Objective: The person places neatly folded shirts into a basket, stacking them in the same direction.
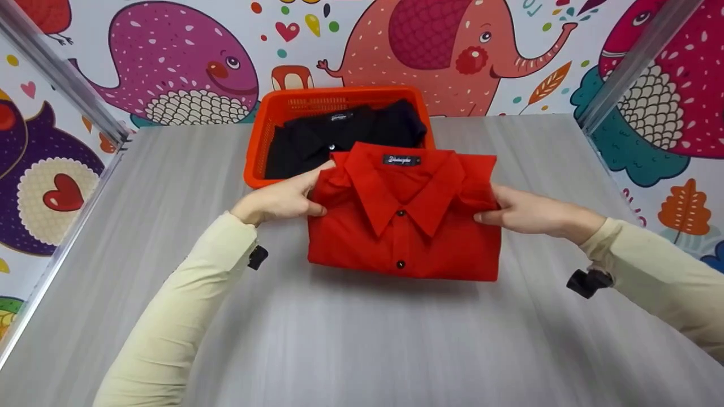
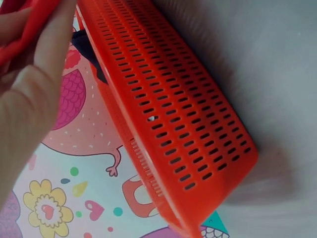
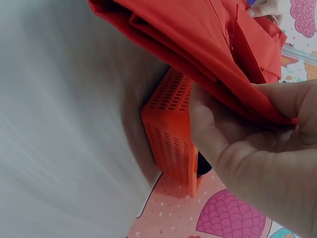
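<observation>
A folded red shirt [image 1: 362, 237], collar up and buttons facing me, hangs above the table in front of the basket. My left hand [image 1: 283, 198] grips its left edge, thumb on the front and the other fingers behind. On the opposite edge my right hand [image 1: 531, 212] pinches the cloth the same way; the right wrist view shows the folded layers of the red shirt [image 3: 198, 39] between thumb and fingers. Behind the shirt stands an orange-red plastic basket [image 1: 257, 147] with slotted walls. Inside it lies a folded black shirt [image 1: 305, 141]; the red shirt hides the basket's front right part.
The basket stands on a grey wood-grain table [image 1: 362, 339], near the back wall [image 1: 308, 51] with its cartoon animal pictures. Metal corner posts [image 1: 639, 62] rise at the table's back corners. Another patterned wall [image 1: 39, 169] bounds the left side.
</observation>
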Available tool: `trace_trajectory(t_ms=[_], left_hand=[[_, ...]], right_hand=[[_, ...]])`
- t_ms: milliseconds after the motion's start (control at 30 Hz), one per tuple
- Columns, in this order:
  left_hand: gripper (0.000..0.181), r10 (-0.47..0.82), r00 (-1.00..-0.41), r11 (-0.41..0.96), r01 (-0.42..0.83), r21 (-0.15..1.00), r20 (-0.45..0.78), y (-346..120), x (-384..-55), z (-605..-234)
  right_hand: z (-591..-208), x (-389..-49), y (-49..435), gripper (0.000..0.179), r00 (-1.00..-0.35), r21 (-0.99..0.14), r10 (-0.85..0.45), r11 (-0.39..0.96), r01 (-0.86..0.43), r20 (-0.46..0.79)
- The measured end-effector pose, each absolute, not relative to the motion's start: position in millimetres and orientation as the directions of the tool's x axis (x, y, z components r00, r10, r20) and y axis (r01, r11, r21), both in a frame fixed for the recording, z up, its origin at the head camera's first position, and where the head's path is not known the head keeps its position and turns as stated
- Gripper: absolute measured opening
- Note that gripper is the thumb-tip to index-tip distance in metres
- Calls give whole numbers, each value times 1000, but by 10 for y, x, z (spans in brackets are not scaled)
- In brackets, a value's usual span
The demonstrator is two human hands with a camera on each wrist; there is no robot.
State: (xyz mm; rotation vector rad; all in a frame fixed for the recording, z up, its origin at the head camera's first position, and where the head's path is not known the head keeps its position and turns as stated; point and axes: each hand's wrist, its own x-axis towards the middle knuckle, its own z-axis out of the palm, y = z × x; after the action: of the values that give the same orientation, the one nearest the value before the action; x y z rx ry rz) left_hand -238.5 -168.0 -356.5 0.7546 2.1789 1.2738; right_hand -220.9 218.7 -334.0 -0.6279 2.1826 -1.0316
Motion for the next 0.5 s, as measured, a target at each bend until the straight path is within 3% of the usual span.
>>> trace_trajectory(t_ms=[267,500], left_hand=[[85,599,-787,456,180,872,-151,-1765,-2473,-3452],[77,514,-845,487,145,861,-148,-1856,-2595,-3315]], right_hand=[[-3280,-2419,2044,51,-737,-818,-625,547,-179,-257],[-3257,-2635,1859,45,-820,-834,-558,509,-214,-130]])
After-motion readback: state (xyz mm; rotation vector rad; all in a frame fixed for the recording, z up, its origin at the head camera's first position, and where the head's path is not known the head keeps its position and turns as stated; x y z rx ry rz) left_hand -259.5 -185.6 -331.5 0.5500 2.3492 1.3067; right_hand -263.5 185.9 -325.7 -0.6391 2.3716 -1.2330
